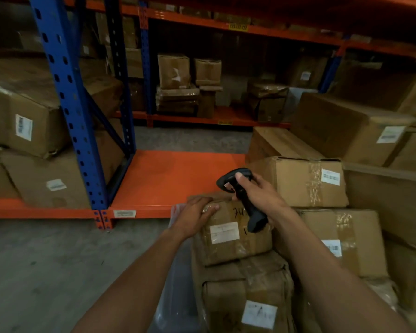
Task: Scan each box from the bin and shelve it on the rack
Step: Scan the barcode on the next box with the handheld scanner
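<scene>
Early in the job, by the look of it. On the far left, rack point(65, 92) shelves already packed with cardboard boxes; whether any came from this bin cannot be told. Next to the blue post, a bare orange shelf point(168, 179), clear and low, a likely spot for the next box. Nearer, at the lower middle, a translucent bin point(175, 296) still loaded: a top box point(233, 236) with a white label point(224, 232) facing up, and at least one more wrapped box point(247, 299) beneath it. More boxes stacked off to the right, apparently outside the bin. Plenty left to scan and shelve.

Left hand point(193, 216) flat on the top box's far left corner, fingers spread and lightly curled over the edge, steadying rather than lifting. Right hand point(257, 193) closed around a black scanner point(241, 197), thumb on top, held just above the same box's far right side with its head pointing away toward the shelf, not down at the label. Scan of this box probably not yet made; shelving certainly still to come.
</scene>
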The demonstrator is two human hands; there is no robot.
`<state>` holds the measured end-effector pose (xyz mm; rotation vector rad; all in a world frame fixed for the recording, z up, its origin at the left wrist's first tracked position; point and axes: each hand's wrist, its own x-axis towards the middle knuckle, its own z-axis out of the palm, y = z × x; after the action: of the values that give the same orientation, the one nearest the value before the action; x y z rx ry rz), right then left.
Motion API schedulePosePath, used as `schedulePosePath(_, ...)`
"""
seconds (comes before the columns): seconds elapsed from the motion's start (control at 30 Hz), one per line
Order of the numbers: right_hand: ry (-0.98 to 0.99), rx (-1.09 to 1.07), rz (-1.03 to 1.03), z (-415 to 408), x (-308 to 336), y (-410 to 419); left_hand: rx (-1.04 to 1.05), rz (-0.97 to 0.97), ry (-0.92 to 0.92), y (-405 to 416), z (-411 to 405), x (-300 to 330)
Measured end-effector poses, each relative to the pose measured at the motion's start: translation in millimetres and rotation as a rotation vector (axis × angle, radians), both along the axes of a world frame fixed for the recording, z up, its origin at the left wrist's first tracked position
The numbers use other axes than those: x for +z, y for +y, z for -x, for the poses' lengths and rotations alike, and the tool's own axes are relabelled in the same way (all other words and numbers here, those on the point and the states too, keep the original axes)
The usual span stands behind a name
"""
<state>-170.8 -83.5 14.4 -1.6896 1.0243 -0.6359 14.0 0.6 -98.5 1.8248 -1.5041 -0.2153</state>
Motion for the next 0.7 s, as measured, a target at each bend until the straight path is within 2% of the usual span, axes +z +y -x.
schedulePosePath(0.07, -0.062, 0.011, -0.065, 12, -6, 9, -0.020, 0.010, 0.041, 1, -1, 0)
schedulePosePath(0.2, -0.325, -0.017, -0.213, 30, -23, 36, -0.097, -0.071, 0.062, -2, -8, -1)
schedulePosePath(0.23, -0.340, -0.018, -0.198, 34, -27, 44, -0.119, -0.091, 0.055, -2, -10, 0)
schedulePosePath(0.4, -0.174, -0.016, -0.029, 51, -52, 82, -0.187, -0.236, -0.036, 2, -21, 2)
schedulePosePath(0.57, -0.035, -0.036, -0.098, 59, -72, 101, -0.199, -0.349, -0.067, 3, -24, 9)
schedulePosePath(0.7, 0.001, -0.097, -0.013, 57, -77, 110, -0.192, -0.347, -0.063, 6, -20, 12)
